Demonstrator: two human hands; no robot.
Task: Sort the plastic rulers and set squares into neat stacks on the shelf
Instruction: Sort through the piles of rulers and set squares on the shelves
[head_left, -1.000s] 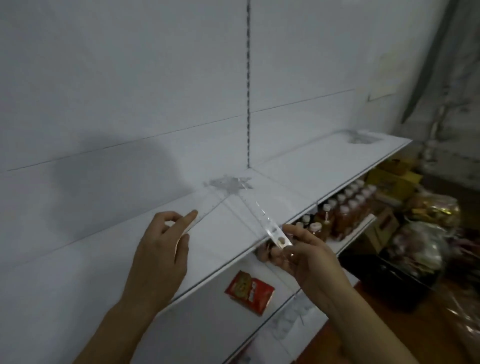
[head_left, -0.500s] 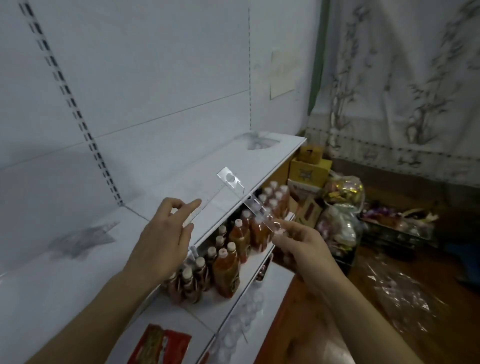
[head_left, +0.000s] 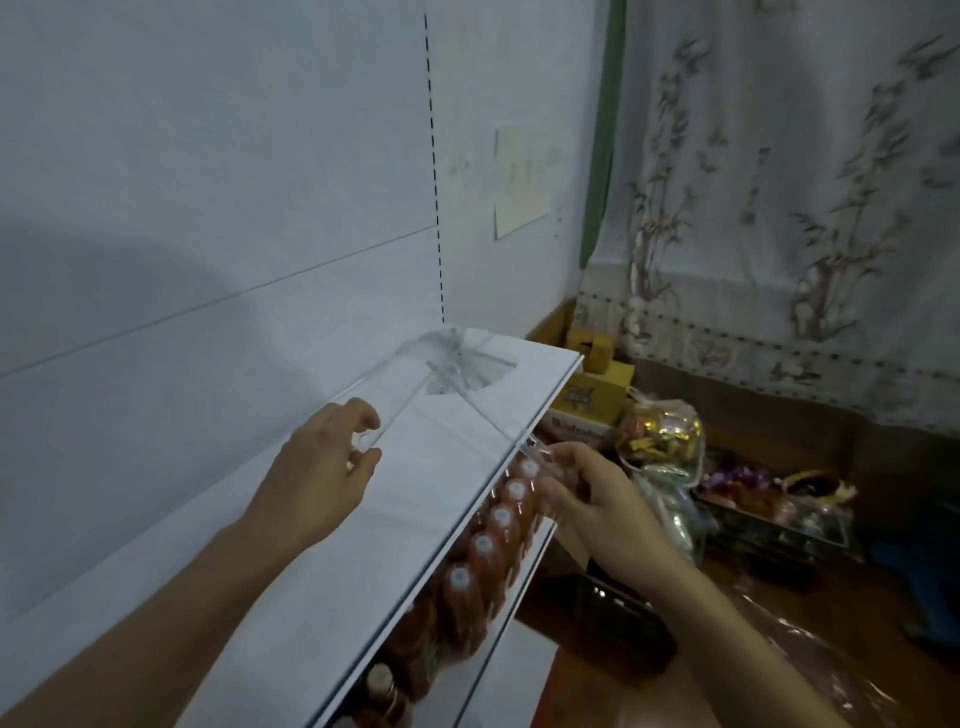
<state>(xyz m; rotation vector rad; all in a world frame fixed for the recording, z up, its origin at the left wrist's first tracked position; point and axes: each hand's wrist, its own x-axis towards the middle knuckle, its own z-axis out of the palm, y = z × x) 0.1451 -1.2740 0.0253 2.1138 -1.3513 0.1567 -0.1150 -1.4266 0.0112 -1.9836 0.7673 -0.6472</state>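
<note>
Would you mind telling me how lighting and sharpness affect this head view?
Head view: dim, bluish light; a broad soft shadow on the wall; the clear rulers nearly vanish against the white shelf; the bottles and frame edges look smeared.

Orange bottles (head_left: 488, 551) white-capped on lower shelf; yellow boxes (head_left: 592, 389), wrapped sweets (head_left: 660, 431), patterned curtain (head_left: 779, 208) right

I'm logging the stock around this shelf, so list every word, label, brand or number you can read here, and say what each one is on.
No text here can be read for certain.
White carton beside the shelf: dark lettering on its side, too blurred to read.
Yellow box: a dark printed emblem, illegible.
Paper note on the wall: faint marks, unreadable.
Bottles under the shelf: labels not legible.
Clear rulers in the left hand and right hand: markings not discernible.
</note>
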